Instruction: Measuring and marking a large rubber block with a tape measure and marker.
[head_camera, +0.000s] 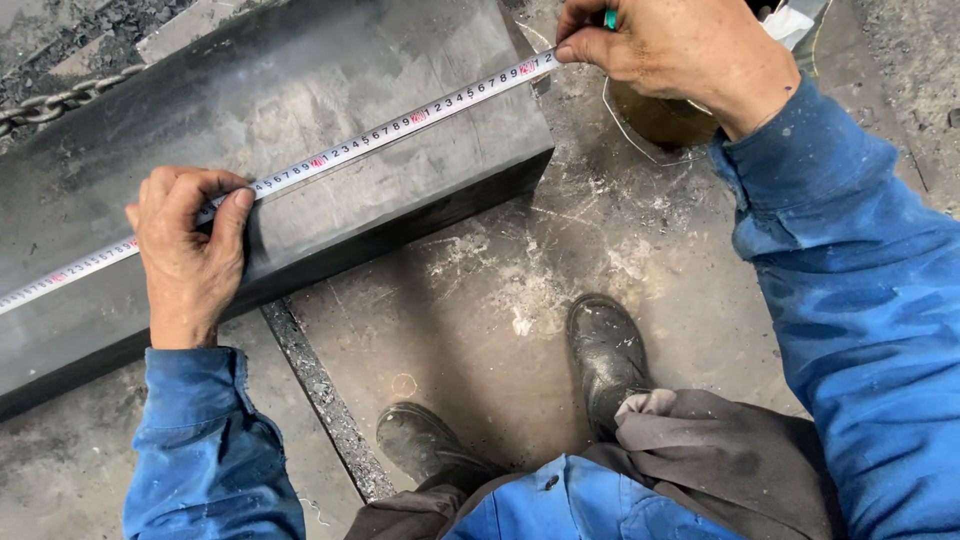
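Where tape measure (380, 133) crosses steel block (300, 90) | left hand (190, 255) fingers press it | right hand (670, 45) fingers pinch its end

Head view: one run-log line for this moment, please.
left hand: presses white measuring tape onto dark steel block | right hand: pinches tape at block's end | boots on concrete floor

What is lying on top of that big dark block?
A measuring tape lies stretched across the dark steel block. The left hand presses it down and the right hand holds it at the block's end. The tape under the left fingers is hidden.
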